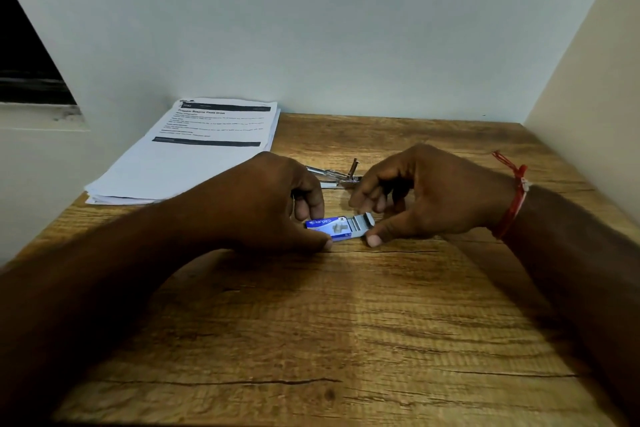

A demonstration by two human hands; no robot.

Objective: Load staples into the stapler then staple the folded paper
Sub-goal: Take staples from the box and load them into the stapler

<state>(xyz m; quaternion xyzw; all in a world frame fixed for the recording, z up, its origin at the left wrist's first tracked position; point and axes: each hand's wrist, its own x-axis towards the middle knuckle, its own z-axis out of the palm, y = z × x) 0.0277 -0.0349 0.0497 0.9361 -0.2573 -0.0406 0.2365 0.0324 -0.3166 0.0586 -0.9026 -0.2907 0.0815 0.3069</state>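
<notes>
A small blue staple box (pixel 329 226) lies on the wooden table (pixel 329 322), its grey inner tray (pixel 363 221) slid partway out to the right. My left hand (pixel 270 198) pinches the blue sleeve between thumb and fingers. My right hand (pixel 426 194) grips the tray's end with thumb and fingertips. Just behind the hands lies a metal stapler (pixel 334 177), opened up and partly hidden by my fingers. A stack of printed paper (pixel 194 149) rests at the back left.
Pale walls close the table in at the back and on the right. A dark window opening (pixel 27 62) is at the far left. A red thread band (pixel 512 194) circles my right wrist.
</notes>
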